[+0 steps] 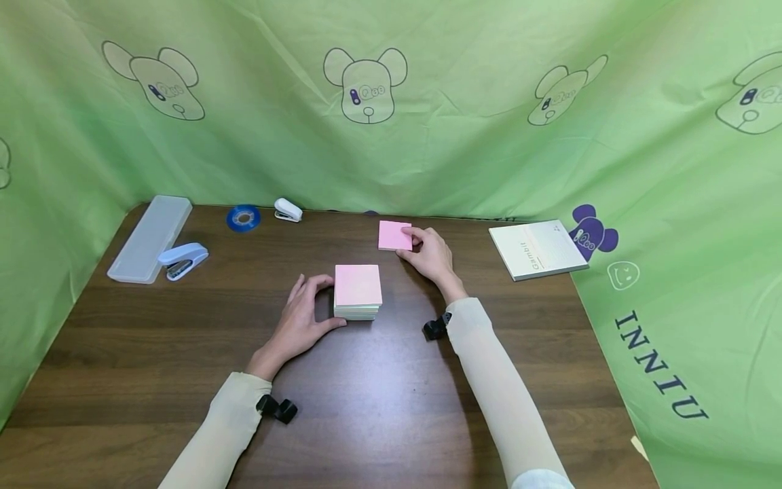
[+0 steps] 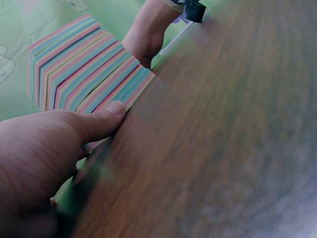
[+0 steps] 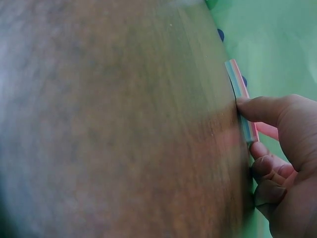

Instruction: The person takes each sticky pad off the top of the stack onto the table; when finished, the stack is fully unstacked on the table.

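A tall stack of sticky note pads (image 1: 358, 285), pale pink on top with multicoloured layered sides, stands mid-table. My left hand (image 1: 301, 319) grips its left side, the thumb on the front lower edge and the index finger at the left edge. In the left wrist view the stack (image 2: 84, 69) shows many coloured layers, with the left thumb (image 2: 106, 116) against them. Farther back, a thin pink sticky note pad (image 1: 393, 235) lies on the table. My right hand (image 1: 430, 255) pinches its right side. The right wrist view shows the thumb on the thin pad's (image 3: 234, 79) edge.
Along the back left are a translucent pencil case (image 1: 153, 238), a light blue stapler (image 1: 183, 258), a blue tape roll (image 1: 243, 218) and a small white stapler (image 1: 288, 210). A white notebook (image 1: 537, 248) lies at the right edge. A green curtain (image 1: 452, 149) borders the table (image 1: 379, 407).
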Tool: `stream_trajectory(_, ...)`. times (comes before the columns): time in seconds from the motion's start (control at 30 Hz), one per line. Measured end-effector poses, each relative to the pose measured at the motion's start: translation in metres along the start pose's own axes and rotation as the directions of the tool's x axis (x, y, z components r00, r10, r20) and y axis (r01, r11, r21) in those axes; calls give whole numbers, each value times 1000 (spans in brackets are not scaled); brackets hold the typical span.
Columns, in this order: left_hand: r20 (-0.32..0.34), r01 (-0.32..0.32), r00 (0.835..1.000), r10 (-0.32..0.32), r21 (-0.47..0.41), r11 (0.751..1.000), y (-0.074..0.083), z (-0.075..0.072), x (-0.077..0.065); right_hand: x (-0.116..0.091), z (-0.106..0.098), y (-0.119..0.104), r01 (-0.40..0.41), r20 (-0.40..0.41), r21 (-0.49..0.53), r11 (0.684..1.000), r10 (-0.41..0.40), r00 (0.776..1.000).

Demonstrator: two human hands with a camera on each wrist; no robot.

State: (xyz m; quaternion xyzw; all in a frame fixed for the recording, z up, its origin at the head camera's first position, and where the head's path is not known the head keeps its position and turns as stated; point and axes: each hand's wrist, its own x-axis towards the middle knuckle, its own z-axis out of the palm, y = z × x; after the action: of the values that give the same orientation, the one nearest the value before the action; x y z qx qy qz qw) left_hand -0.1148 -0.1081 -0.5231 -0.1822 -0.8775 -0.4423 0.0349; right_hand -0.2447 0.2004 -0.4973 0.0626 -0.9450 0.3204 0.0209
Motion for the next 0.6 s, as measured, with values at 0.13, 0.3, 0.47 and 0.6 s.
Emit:
stream_trajectory(0.13, 1, 1, 1000, -1, 3, 1000, 0, 0, 0, 4, 4, 7, -2, -4, 8, 1000, 2, 1000)
stream_trajectory(0.3, 8, 8, 1000, -8, 1, 1000, 0, 0, 0, 6, 7, 14, 1, -2, 24, 1000, -1, 1000)
stream_trajectory(0.47, 7, 10, 1000, -10, 2, 1000, 1, 0, 0, 7, 9, 18, 17, -12, 21, 1000, -16, 1000)
stream_trajectory(0.6, -2, 5, 1000, -5, 4, 1000, 0, 1, 0, 12, 16, 30, 38, -23, 14, 999, -37, 999)
